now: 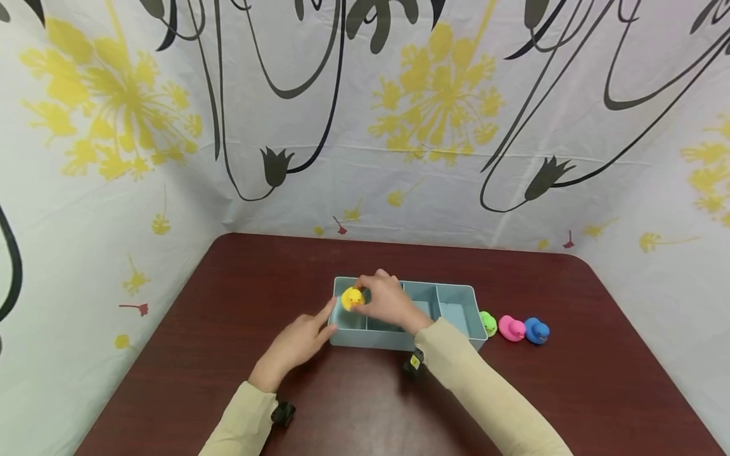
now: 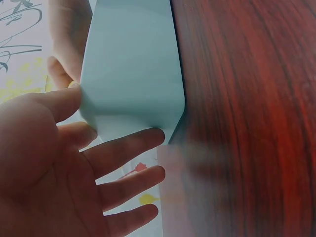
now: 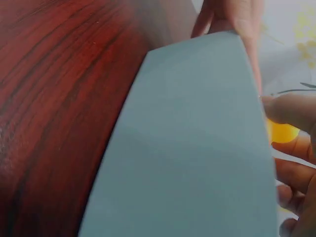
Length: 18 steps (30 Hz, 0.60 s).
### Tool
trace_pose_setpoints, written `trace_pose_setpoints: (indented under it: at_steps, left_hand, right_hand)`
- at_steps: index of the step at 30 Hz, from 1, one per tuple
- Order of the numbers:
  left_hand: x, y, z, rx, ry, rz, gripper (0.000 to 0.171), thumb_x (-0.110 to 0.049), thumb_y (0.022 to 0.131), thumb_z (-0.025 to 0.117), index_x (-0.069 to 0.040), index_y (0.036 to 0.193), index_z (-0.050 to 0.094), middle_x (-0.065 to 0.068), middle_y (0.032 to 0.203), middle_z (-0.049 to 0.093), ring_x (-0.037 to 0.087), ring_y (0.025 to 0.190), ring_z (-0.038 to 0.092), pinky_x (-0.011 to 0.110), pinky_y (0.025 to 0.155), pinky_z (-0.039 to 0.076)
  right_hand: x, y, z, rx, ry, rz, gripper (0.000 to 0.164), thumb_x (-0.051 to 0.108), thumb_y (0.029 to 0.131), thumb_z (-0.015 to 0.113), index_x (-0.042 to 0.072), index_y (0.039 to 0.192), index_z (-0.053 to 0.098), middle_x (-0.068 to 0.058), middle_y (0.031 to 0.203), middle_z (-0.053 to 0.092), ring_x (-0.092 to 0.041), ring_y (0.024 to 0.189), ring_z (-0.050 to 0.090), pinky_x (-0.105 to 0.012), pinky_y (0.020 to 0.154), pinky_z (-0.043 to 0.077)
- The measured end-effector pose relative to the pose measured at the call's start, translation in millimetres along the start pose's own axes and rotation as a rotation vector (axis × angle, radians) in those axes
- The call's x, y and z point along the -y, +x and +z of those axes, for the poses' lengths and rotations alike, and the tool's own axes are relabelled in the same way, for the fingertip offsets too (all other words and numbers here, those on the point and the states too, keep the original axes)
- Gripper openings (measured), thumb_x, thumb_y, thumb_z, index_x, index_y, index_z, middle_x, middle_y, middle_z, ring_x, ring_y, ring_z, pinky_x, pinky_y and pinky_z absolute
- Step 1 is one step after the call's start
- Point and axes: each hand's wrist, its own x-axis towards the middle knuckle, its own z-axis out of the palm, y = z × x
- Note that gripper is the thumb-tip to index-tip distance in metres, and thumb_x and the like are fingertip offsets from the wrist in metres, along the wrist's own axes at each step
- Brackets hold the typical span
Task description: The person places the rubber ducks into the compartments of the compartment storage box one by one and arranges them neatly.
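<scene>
A light blue tray with compartments [image 1: 373, 340] stands on the table, its long side towards me. My right hand [image 1: 390, 303] reaches over it and pinches a yellow rubber duck [image 1: 352, 298] between thumb and fingers, at the leftmost compartment. In the right wrist view, the tray's wall partly hides the duck [image 3: 282, 132] beside the right fingers [image 3: 294, 111]. At the tray's left end, my left hand [image 1: 296, 345] touches the corner with extended fingers. The left wrist view shows its thumb at the rim of the tray [image 2: 133, 59] and the other fingers [image 2: 131, 148] spread along the end wall.
Just right of the tray, a green duck [image 1: 488, 323], a pink duck [image 1: 511, 328] and a blue duck [image 1: 537, 330] sit in a row; the tray partly covers the green one. Dark red wood makes up the tabletop [image 1: 274, 272]. Behind it hangs a flower-patterned cloth [image 1: 353, 114].
</scene>
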Motion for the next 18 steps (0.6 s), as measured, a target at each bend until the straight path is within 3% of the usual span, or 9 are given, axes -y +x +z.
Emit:
trace_pose_setpoints:
  at_steps: [8,18]
  left_hand:
    - [-0.8,0.6,-3.2,-0.008,-0.001,0.001,0.062,-0.034,0.099,0.051,-0.017,0.153,0.025,-0.002,0.057,0.044,0.010,0.049,0.040,0.029,0.056,0.038]
    - [0.8,-0.5,0.0,-0.010,-0.001,-0.003,0.062,-0.036,0.099,0.050,-0.018,0.153,0.025,-0.003,0.062,0.047,0.010,0.063,0.051,0.032,0.064,0.043]
  right_hand:
    - [8.3,2.4,20.8,-0.006,-0.121,0.043,0.036,0.036,0.077,0.078,0.021,0.108,0.070,0.007,0.099,0.071,-0.014,0.081,0.039,-0.038,0.069,0.022]
    - [17.7,8.8,33.2,-0.012,-0.170,0.156,0.029,0.028,0.076,0.080,0.019,0.102,0.071,0.004,0.095,0.072,-0.018,0.081,0.039,-0.040,0.066,0.021]
